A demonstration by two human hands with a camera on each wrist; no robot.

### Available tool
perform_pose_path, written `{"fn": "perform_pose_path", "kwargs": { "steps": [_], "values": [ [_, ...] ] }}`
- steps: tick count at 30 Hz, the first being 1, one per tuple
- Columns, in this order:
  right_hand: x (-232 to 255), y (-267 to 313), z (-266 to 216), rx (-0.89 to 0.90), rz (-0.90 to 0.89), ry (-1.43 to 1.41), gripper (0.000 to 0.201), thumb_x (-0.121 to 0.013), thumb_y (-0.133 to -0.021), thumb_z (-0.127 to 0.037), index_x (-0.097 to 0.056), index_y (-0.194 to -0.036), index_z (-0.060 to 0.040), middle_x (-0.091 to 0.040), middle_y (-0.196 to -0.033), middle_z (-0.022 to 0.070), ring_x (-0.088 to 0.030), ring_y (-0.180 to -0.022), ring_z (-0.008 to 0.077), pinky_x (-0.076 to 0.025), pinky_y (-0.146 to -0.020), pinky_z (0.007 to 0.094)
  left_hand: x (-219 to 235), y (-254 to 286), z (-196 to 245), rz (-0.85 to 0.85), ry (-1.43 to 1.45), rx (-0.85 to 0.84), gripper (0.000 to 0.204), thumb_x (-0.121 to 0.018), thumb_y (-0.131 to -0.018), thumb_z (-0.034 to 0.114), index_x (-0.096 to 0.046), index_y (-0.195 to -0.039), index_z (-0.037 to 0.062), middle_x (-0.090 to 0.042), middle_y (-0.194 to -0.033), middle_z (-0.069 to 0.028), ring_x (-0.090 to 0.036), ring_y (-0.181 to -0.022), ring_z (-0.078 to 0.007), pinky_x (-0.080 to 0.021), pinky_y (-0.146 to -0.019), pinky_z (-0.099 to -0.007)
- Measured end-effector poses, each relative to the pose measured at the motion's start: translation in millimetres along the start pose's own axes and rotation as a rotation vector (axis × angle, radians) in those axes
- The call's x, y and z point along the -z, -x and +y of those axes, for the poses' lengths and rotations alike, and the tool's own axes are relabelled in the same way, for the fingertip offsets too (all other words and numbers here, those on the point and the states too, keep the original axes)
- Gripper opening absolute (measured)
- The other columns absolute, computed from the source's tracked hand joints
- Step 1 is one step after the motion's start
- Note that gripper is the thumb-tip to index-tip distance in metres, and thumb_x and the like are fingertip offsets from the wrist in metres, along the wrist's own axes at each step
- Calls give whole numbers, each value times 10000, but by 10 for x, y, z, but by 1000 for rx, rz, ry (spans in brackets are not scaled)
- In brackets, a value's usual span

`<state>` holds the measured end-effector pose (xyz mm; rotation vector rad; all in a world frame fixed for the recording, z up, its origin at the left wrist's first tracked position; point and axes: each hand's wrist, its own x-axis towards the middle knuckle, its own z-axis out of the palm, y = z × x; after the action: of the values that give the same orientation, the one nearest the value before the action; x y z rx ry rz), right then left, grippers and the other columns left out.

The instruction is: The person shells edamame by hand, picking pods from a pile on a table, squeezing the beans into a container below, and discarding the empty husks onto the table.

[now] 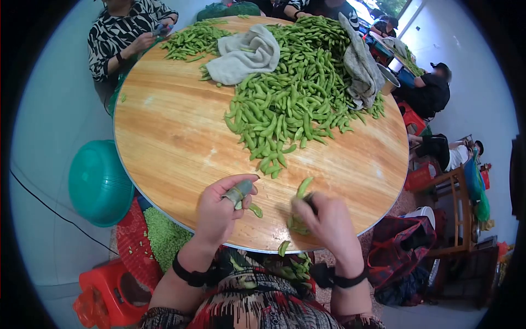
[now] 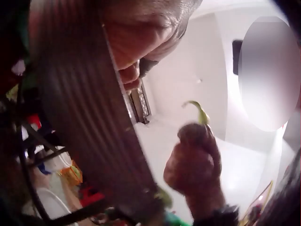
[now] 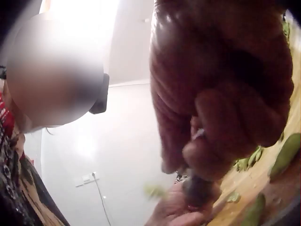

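My left hand (image 1: 215, 211) is over the near edge of the round table, a grey cover (image 1: 238, 192) on its thumb. Under that thumb, a green bit of bean pod (image 1: 238, 205) shows between the curled fingers. Beside them is another pod (image 1: 256, 210). My right hand (image 1: 330, 223), blurred in the head view, pinches a green bean pod (image 2: 203, 115) that sticks up from its fingertips in the left wrist view. Below the right hand are loose pods (image 1: 297, 226). In the right wrist view, a blurred green piece (image 3: 155, 190) shows by the left hand.
A big heap of bean pods (image 1: 296, 104) covers the far table (image 1: 164, 142), with grey cloths (image 1: 246, 57) on it. Shelled beans (image 1: 164, 236) fill a container at lower left, near a teal basin (image 1: 98, 183) and red stool (image 1: 118, 293). Other people sit around.
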<state>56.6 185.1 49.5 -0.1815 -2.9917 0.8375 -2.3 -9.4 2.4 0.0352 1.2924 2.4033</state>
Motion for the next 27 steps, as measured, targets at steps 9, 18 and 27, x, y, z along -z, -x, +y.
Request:
{"fn": "perform_pose_path", "kwargs": {
  "steps": [9, 18, 27],
  "values": [
    [-233, -70, 76, 9, 61, -142, 266, -622, -817, -254, -548, -809, 1, -596, -618, 132, -585, -543, 274, -456, -520, 335, -227, 33, -110, -94, 21, 215, 261, -508, -857, 22, -566, -1109, -10, -565, -836, -18, -460, -631, -38, -280, -451, -128],
    [-130, 98, 44, -191, -484, -1169, 231, -431, -951, -231, -534, -879, -37, -484, -645, -46, -394, -534, 25, -315, -480, 174, -165, -5, -235, -114, 192, 218, 125, -587, -830, 36, -619, -948, 11, -592, -758, -25, -425, -524, -25, -262, -402, -159],
    [-196, 122, 84, -186, -509, -1324, 200, -428, -950, -192, -533, -884, -36, -473, -633, -39, -359, -495, 24, -272, -442, 166, -271, 42, -263, -43, 83, 119, 93, -601, -802, 2, -632, -888, 20, -592, -723, -19, -417, -503, -18, -269, -413, -158]
  ]
}}
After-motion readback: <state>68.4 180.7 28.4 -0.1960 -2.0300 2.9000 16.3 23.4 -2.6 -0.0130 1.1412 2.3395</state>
